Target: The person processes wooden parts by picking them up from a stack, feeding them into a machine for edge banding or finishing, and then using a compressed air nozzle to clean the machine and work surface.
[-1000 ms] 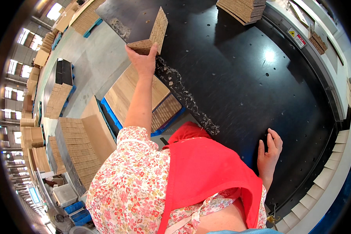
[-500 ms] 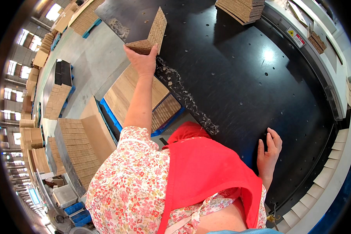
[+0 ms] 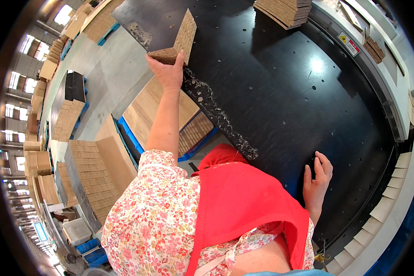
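At the far left edge of the black table [image 3: 271,96] sits a stack of dark-topped particle boards [image 3: 186,37], its brown chip edges facing me. My left hand [image 3: 168,73] reaches out to its near corner and grips it, thumb on the right side and fingers around the left. My right hand [image 3: 317,179] lies on the tabletop at the near right, its fingers apart and slightly bent, holding nothing.
Another particle board stack [image 3: 285,13] stands at the table's far side. Wood shavings [image 3: 216,115] litter the left edge. Below it, wood-patterned boards [image 3: 145,108] lie on a blue pallet. A white machine frame [image 3: 393,92] borders the right. More loaded pallets stand on the floor at left.
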Demonstrator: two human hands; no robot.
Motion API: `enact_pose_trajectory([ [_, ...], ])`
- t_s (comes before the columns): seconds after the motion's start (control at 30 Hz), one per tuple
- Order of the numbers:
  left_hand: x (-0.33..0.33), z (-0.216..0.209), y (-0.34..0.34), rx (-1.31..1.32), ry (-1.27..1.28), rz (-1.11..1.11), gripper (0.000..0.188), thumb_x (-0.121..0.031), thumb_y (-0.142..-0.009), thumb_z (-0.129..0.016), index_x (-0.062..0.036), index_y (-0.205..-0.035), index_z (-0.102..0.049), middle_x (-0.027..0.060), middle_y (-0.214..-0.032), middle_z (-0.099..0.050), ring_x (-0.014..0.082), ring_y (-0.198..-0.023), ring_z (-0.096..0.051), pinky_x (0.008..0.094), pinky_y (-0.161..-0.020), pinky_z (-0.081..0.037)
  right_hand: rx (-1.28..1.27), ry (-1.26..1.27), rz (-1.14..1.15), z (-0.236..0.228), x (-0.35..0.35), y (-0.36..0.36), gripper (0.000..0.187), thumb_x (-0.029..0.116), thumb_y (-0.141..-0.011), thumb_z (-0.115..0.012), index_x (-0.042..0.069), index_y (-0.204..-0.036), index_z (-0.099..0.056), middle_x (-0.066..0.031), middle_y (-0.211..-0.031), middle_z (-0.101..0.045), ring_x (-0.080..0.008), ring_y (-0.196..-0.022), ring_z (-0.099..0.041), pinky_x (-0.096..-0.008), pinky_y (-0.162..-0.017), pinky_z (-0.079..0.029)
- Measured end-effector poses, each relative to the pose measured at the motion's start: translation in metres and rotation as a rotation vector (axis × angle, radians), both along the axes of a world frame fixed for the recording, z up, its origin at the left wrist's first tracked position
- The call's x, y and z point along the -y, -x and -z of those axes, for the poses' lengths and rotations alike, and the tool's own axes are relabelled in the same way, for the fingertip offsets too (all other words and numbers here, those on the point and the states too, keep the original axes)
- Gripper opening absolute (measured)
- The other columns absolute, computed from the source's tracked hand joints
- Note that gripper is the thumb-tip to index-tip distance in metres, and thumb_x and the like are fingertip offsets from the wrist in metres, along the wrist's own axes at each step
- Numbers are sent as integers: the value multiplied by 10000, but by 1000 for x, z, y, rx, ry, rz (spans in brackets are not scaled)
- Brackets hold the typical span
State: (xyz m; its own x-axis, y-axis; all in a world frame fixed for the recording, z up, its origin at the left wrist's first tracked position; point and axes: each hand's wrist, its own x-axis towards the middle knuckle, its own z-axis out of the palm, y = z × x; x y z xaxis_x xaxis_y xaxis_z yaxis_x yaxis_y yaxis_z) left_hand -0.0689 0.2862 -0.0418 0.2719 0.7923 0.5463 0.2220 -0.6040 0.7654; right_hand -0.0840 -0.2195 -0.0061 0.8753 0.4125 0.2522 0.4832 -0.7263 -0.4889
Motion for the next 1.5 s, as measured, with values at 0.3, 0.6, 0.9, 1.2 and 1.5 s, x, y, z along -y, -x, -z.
enact_pose_trajectory([
  [0.3, -8, 3, -4, 16, -91, -92, 1180, -453, -691, -859, 113, -1461, -167, 284, -1445, -319, 379, -1368, -327, 432, -1155, -256, 27, -42, 5, -1, -3, 0, 283, -19, -819, -693, -65, -1093, -640, -135, -1240, -609, -301, -1171, -559, -390, -1015, -401],
  [0.6, -4, -3, -8, 67, -74, -110, 1180, -492, -702, -844, 108, -1462, -170, 281, -1473, -286, 375, -1393, -297, 442, -1165, -236, 37, -36, 7, -1, -3, -1, 282, -17, -811, -699, -58, -1084, -642, -133, -1237, -610, -303, -1172, -560, -397, -1018, -402],
  [0.9, -2, -10, -12, 73, -66, -60, 1179, -522, -717, -821, 118, -1463, -169, 292, -1471, -285, 396, -1389, -297, 450, -1162, -237, 51, -47, 7, 1, 0, 0, 289, -14, -793, -706, -56, -1072, -642, -135, -1226, -613, -308, -1158, -564, -400, -1008, -406],
  [1.2, 31, -69, -40, 84, -707, -67, 1019, -488, -761, -800, 81, -1442, -300, 245, -1434, -388, 399, -1361, -322, 487, -1129, -255, 113, -71, 11, -7, -2, -6, 284, 26, -733, -740, -22, -1003, -667, -114, -1159, -643, -305, -1097, -593, -406, -963, -425],
  [1.5, 107, -136, -246, 95, -797, 435, 838, -585, -728, -771, -32, -1313, -538, 198, -1349, -532, 389, -1308, -427, 495, -1103, -310, 178, -20, 15, 2, 3, -14, 311, 106, -752, -746, 31, -1039, -656, -83, -1233, -606, -276, -1150, -565, -430, -974, -415],
])
